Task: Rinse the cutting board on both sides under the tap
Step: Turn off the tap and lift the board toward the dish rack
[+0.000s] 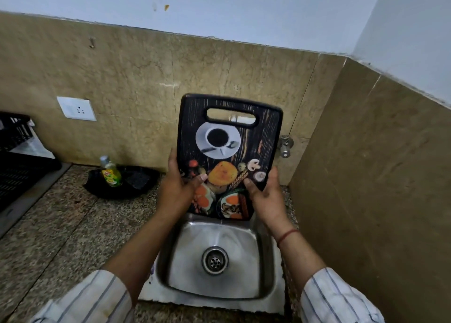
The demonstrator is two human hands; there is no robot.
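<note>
Standing at: a speckled stone counter (61, 225) that fills the lower left of the frame, with tan wall tiles (122, 78) behind it.
Sink (264, 269): a steel basin at lower centre, its drain in the middle; it looks dry or nearly so, and no running water shows.
Cutting board (229, 151): dark, printed with a coffee cup and food pictures, held upright at the centre of the frame above the back edge of the sink, handle slot at the top, printed face toward the camera.
Left hand (178, 188): grasping the board's lower left edge, thumb on the printed face, fingers wrapped behind.
Right hand (266, 195): grasping the lower right edge the same way, thumb on the front; a red thread sits on that wrist.
Board and hands: the board stands between the two hands, most of it rising above them, its bottom edge just over the sink rim.
Tap (284, 147): only a metal fitting on the wall shows, just right of the board; the spout is hidden, likely behind the board.
Progress: my judgement is early. No stream shows and I cannot tell whether the board is wet, so both faces seem left to rinse.
Left to do: get water on this face, turn the board, and wet the back.
Soap bottle (111, 172): green and yellow, on a dark tray at left centre, well apart from the board.
</note>
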